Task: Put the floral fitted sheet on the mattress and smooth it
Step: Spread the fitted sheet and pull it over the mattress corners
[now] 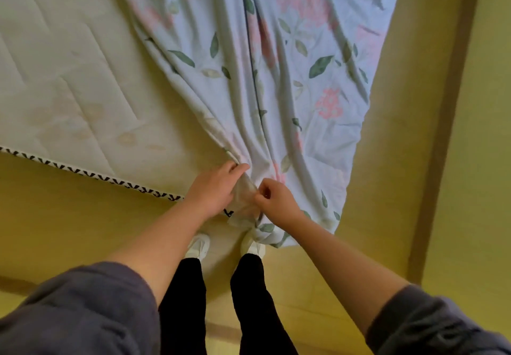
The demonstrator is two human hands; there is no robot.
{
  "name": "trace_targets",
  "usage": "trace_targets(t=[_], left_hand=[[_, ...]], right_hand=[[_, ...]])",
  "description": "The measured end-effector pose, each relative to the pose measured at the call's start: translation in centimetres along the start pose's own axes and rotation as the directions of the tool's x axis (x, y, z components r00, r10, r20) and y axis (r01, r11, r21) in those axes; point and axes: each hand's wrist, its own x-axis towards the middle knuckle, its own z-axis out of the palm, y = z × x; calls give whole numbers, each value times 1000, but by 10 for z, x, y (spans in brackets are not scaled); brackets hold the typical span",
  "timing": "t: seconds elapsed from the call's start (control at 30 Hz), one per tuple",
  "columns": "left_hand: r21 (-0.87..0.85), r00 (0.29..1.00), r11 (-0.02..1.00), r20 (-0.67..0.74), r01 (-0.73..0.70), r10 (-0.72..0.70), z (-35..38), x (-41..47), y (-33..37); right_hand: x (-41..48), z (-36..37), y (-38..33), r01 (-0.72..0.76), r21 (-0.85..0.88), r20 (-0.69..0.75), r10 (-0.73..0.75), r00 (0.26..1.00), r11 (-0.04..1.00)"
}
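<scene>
Hem of the floral fitted sheet [290,78] is pinched by left hand [213,187] and right hand [273,197] at the mattress [69,84] edge; best drawn evenly along that edge.

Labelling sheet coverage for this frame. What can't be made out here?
Head view:
- floral sheet: far end cut off by top edge.
- mattress: left side cut off by frame edge; right side hidden under the sheet.
- sheet's corner hem: hidden by left hand, right hand and bunched folds.
- right shoe: toe covered by hanging sheet.
</scene>
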Motion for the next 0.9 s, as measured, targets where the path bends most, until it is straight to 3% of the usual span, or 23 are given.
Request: trace_targets(t=[0.13, 0.27, 0.33, 0.43, 0.53, 0.6, 0.67, 0.73, 0.83, 0.9], left_hand=[[134, 977, 974, -84, -184, 196, -37, 5, 20], [181, 876, 882, -141, -435, 461, -79, -1, 39], [194, 836, 836, -103, -514, 538, -97, -10, 47], [199, 880, 861, 18, -469, 475, -119, -26, 47], [125, 918, 909, 44, -397, 394, -149, -50, 42], [121, 890, 887, -47, -446, 454, -166, -66, 37], [127, 814, 836, -192, -533, 548, -179, -84, 33], [91, 784, 820, -253, -565, 567, -189, -101, 32], [66, 829, 829, -28, -556, 558, -200, -115, 22], [238, 824, 789, 152, -566, 545, -203, -121, 8]], right_hand=[[-42, -28, -15, 16, 101, -155, 0, 988, 995], [-89, -46, -40, -12, 144, -270, 51, 961, 990], [-109, -52, -57, -6, 138, -320, 50, 946, 990], [-132, -52, -85, 0, 155, -393, 62, 917, 988], [-156, -40, -112, -11, 147, -480, 82, 874, 989], [-170, -32, -121, -27, 176, -522, 116, 845, 984], [-184, -25, -129, -33, 194, -550, 137, 824, 980], [-196, -21, -138, -25, 127, -565, 93, 820, 992], [-213, -20, -153, -53, -63, -521, 12, 853, 997], [-227, -23, -157, -69, -137, -465, -3, 885, 988]])
